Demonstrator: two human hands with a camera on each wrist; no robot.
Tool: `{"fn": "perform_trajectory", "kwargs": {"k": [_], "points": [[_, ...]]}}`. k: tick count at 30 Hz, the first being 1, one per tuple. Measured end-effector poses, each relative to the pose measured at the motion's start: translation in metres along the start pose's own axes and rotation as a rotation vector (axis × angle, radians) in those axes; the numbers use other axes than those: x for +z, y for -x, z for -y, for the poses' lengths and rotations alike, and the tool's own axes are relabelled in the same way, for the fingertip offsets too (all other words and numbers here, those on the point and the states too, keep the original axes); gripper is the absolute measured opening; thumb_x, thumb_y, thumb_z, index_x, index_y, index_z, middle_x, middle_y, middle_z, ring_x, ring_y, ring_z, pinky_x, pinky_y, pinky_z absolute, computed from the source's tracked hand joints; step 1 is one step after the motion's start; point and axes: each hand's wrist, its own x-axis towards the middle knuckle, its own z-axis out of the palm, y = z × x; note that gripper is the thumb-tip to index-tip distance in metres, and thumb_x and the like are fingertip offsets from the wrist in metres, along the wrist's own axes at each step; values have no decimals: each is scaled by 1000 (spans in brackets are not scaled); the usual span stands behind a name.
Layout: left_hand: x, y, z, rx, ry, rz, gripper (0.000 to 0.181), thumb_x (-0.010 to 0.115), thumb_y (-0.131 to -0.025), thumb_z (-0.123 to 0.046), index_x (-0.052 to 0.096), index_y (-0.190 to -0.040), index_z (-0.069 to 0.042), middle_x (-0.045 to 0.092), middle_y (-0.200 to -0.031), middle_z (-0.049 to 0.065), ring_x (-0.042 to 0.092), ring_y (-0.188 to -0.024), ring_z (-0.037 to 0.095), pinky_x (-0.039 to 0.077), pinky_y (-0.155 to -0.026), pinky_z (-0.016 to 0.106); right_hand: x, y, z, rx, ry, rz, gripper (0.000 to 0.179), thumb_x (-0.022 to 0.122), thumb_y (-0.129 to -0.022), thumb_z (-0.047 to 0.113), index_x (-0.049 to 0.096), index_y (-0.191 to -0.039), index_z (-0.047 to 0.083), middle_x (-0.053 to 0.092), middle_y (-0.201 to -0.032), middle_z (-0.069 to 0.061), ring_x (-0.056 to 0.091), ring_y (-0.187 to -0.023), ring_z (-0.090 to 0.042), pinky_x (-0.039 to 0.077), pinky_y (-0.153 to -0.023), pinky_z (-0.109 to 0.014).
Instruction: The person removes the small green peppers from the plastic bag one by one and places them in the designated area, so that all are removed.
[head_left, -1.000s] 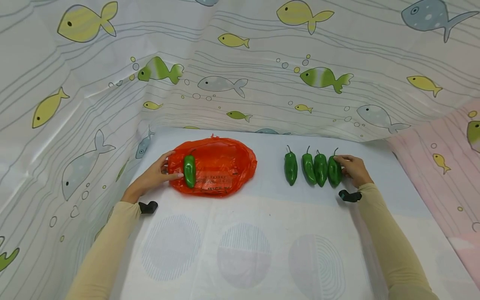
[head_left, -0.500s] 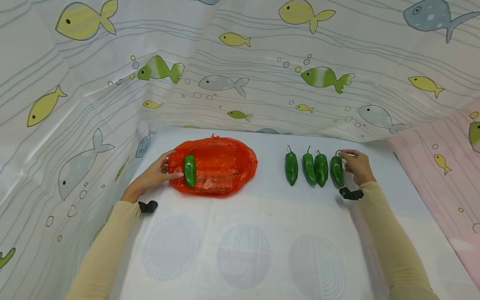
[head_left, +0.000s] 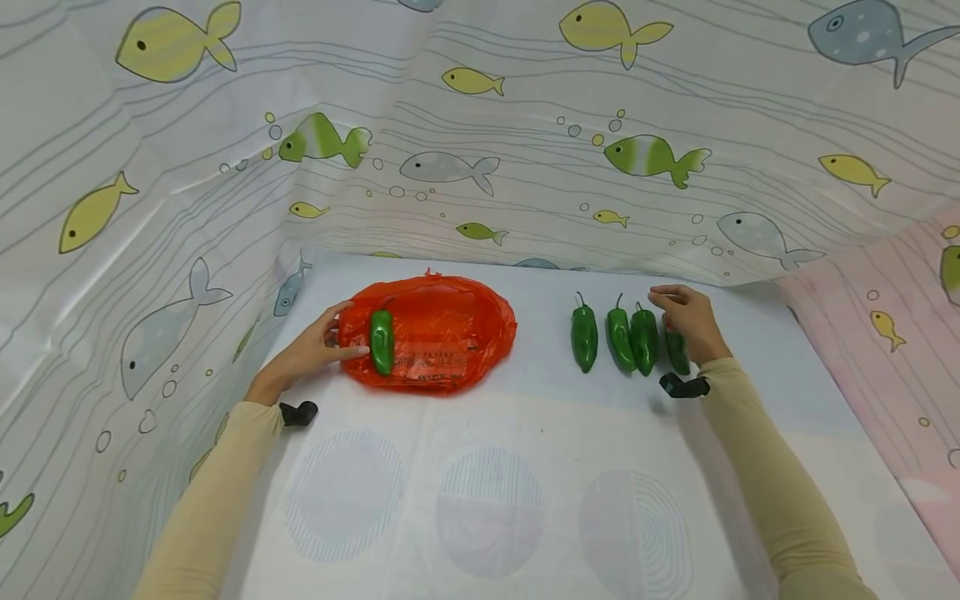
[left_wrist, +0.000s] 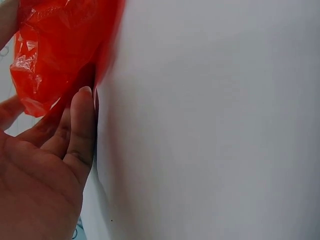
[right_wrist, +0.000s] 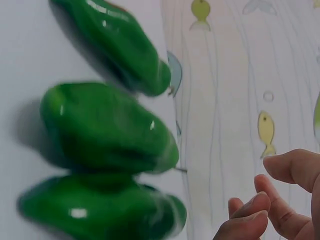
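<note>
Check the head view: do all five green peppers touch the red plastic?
No, four green peppers lie on the white surface, apart from the red plastic.

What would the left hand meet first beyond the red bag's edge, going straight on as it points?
Most likely the green pepper lying on the red bag, just ahead of the left hand in the head view; whether they touch is unclear.
</note>
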Motion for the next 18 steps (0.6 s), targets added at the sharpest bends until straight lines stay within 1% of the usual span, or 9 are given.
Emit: {"fn": "perform_trajectory", "kwargs": {"k": [4, 7, 11, 15, 18], "points": [[0, 2, -1, -6, 1, 2, 94, 75, -83, -33, 12, -153, -24, 32, -144, 15, 37, -128, 37, 35, -101, 55, 12, 3, 11, -41, -5, 52, 52, 62, -91, 44, 53, -130, 11, 50, -120, -6, 46, -71, -12, 43, -66, -27], [0, 2, -2, 3, 1, 2, 93, 74, -83, -32, 12, -153, -24, 34, -143, 15, 39, -127, 35, 35, -101, 53, 20, 7, 19, -85, -23, 89, 52, 61, -91, 43, 52, -131, 10, 49, -119, -6, 44, -68, -12, 42, -64, -28], [0, 1, 0, 14, -8, -2, 93, 75, -83, -31, 13, -153, -22, 37, -142, 15, 44, -122, 35, 38, -99, 51, 30, 11, 29, -114, -44, 116, 54, 63, -90, 43, 52, -131, 10, 48, -116, -6, 42, -66, -11, 40, -61, -25], [0, -5, 11, 12, 1, -15, 94, 75, -83, -32, 13, -153, -25, 37, -142, 14, 43, -123, 35, 37, -99, 52, 39, 14, 38, -104, -47, 137, 54, 64, -90, 43, 50, -132, 12, 47, -112, -6, 43, -66, -12, 41, -61, -26], [0, -9, 21, 9, 0, -25, 94, 76, -82, -35, 13, -152, -28, 35, -143, 13, 40, -124, 35, 36, -99, 53, 44, 21, 48, -108, -72, 174, 49, 64, -91, 37, 50, -132, 12, 50, -112, -8, 43, -66, -15, 41, -62, -30]]}}
